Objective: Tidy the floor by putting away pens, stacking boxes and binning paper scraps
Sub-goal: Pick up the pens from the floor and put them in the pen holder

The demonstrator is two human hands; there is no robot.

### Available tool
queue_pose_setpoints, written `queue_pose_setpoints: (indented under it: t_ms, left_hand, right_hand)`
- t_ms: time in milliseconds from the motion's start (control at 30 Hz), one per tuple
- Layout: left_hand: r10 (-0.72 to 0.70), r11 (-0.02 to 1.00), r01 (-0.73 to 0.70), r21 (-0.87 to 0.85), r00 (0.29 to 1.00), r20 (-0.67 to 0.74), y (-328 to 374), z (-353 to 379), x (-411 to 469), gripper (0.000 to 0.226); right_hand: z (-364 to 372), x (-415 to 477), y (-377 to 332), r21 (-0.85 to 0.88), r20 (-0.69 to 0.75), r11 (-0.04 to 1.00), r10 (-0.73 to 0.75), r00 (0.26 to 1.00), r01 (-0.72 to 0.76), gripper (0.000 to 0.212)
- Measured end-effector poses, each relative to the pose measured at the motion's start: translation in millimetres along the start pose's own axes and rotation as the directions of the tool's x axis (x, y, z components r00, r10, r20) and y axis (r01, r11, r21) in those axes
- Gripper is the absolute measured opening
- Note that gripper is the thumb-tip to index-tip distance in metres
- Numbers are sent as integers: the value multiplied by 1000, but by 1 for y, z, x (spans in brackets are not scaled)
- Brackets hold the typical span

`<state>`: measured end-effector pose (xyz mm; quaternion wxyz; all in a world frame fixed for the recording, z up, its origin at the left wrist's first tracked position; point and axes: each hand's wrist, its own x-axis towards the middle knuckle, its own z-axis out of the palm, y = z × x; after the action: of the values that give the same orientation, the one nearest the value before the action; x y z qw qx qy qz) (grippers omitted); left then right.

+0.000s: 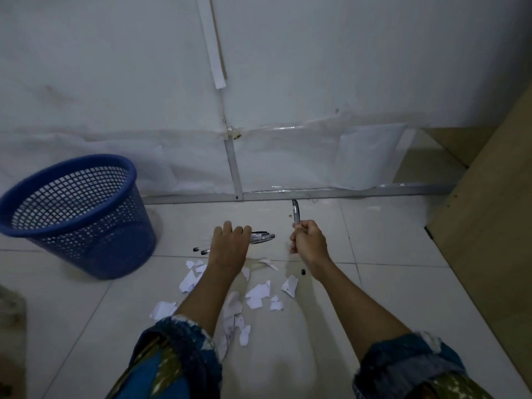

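Blue bin (74, 214) left of paper scraps (256, 295).

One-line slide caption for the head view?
Right hand grips a pen; left hand reaches floor pens above paper scraps.

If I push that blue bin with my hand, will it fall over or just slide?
The blue bin is probably light, since its walls are open mesh and it looks empty. It is narrower at the bottom than at the rim, so a high push may tip it. On the smooth floor tiles, a low push would likely slide it.
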<state>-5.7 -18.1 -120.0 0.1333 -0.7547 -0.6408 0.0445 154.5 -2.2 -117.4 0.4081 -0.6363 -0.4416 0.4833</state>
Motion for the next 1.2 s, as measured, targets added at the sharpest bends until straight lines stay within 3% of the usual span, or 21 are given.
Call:
queue_pose_setpoints:
  t_ms: [100,200,300,433,633,700,900,1067,1200]
  left_hand:
    - [-50,999,49,15,998,34,-8,-19,-5,32]
    - [-133,971,150,-184,986,101,-15,-38,-8,30]
    - [-223,898,237,-370,972,81,-24,-59,-15,25]
    - [-329,746,296,-597,943,56,-37,-84,-26,22]
    - [-385,473,383,-794,900,205,-60,-138,-28,34]
    - [-400,395,375,-838,892,211,-66,-162,-22,38]
    - [-364,305,323,-896,909,203,-71,-228,-17,41]
    - [-369,268,271,-924,915,161,-78,-283,1,20]
    - [-363,187,240,-952,918,160,-71,-320,15,31]
  right_hand:
    - [1,-8,-18,-93,-21,995,-39,999,37,27]
    - [-1,-20,-37,-144,-22,988,-68,997,64,30]
    - [-6,-35,-59,-181,-25,977,-115,993,109,30]
    - [-12,-53,-85,-205,-27,965,-171,985,162,31]
    - [-28,-72,-119,-167,-46,974,-163,986,154,19]
    - [-36,-77,-138,-159,-61,973,-179,982,168,15]
    - [-52,-93,-191,-172,-72,965,-213,974,198,17]
    - [-68,-100,-248,-188,-87,945,-286,954,267,9]
    - [-93,-109,-284,-211,-141,936,-314,939,281,21]
